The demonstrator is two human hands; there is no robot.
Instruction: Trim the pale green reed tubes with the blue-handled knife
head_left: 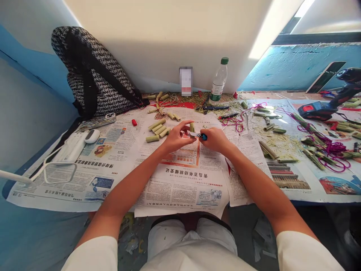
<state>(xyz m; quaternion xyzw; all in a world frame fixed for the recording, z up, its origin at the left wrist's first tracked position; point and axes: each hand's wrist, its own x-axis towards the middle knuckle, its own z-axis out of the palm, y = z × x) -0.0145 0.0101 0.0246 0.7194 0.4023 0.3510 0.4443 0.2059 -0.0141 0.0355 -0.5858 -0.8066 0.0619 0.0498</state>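
Observation:
Above the newspaper (180, 188) my left hand (179, 134) pinches a short, upright piece of green stem (192, 127), bamboo-like, between thumb and fingers. My right hand (213, 138) is closed round the blue-and-black handle of a utility knife (202, 136). Its blade points left and lies across the stem piece, close to my left thumb; whether it cuts in I cannot tell. Just left of my left hand lie several cut stem pieces (156, 124).
A bottle (219, 81) with a green cap and a propped phone (186, 81) stand at the back among plant shavings. On the right are a drill (318, 110) and purple cord (335, 148). A patterned backpack (98, 71) and a white power strip (70, 147) are on the left.

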